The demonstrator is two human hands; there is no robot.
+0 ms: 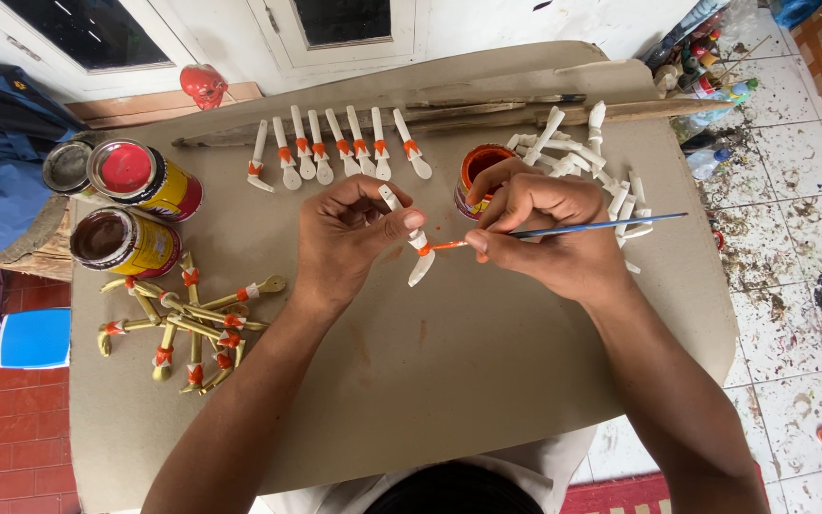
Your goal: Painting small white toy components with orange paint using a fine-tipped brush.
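Observation:
My left hand [349, 236] pinches a small white spoon-shaped piece [420, 257] over the brown cardboard sheet [449, 381]; the piece carries an orange band near its middle. My right hand [549, 233] holds a thin blue paintbrush [601, 227] whose orange-tipped bristles touch that band. Just behind my right hand stands an open tin of orange paint [479, 164], partly hidden by my fingers.
A row of white pieces with orange bands [340, 148] lies at the back, unpainted white pieces [587, 167] are heaped at the right. Gold pieces with orange bands [192, 324] are piled at the left by three paint tins [135, 205]. Paint bottles [706, 57] stand on the stained tile floor.

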